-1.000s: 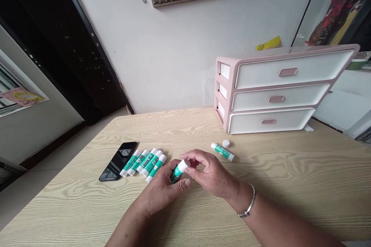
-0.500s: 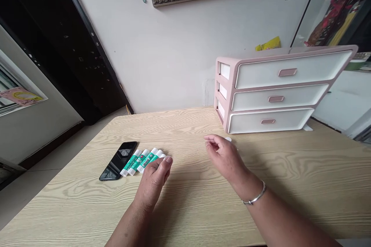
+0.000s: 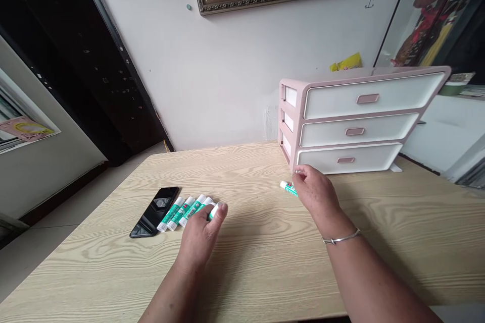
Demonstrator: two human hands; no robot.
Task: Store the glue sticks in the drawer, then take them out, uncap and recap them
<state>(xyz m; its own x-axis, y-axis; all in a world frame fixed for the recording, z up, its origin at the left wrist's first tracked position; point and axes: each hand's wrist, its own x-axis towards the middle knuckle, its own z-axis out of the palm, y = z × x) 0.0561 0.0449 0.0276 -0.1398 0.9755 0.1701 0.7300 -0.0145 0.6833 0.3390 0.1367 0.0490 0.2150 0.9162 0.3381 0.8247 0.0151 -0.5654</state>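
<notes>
Several green-and-white glue sticks (image 3: 170, 214) lie side by side at a slant on the wooden table. My left hand (image 3: 200, 232) is at the right end of this row, its thumb and fingers closed around the end glue stick (image 3: 214, 210). Farther right, in front of the drawer unit, another glue stick (image 3: 289, 188) pokes out to the left from under my right hand (image 3: 314, 192). The fingers of that hand are curled down over its right part, which they hide. A silver bangle circles the right wrist.
A black phone (image 3: 154, 212) lies just left of the row. The pink-and-white drawer unit (image 3: 356, 116) stands at the back right with a yellow packet (image 3: 346, 62) behind its top. The table (image 3: 242, 272) reaches to the wall, where a framed picture (image 3: 273, 2) hangs.
My right hand has moved right and closed over the separate glue stick, which now shows on its left side. My left hand stays by the row, with more of its glue stick visible.
</notes>
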